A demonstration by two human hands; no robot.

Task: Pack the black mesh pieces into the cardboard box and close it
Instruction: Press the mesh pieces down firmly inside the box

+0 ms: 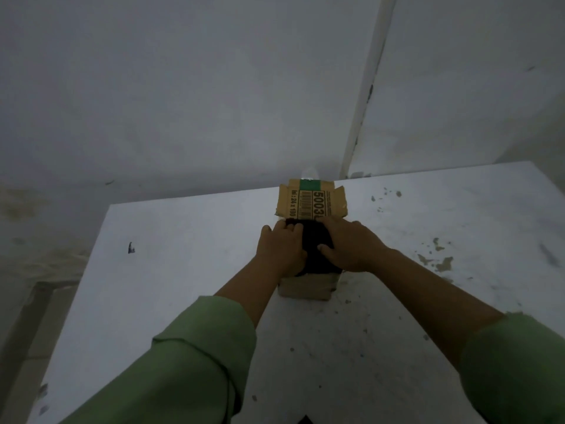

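Observation:
A small cardboard box (305,288) stands on the white table, its printed lid flap (312,198) tipped up and back at the far side. Black mesh pieces (316,249) fill the open top and rise a little above the rim. My left hand (282,249) lies flat on the left side of the mesh, fingers pointing away from me. My right hand (351,244) presses on the right side, thumb resting across the black pile. Both hands cover most of the opening, so the box's side flaps are hidden.
The white table (183,270) has chipped paint spots at the right (440,261) and a dark mark at the left (131,248). Its far edge meets a grey wall just behind the box. A white pipe (363,96) runs down the wall. Floor shows at the left.

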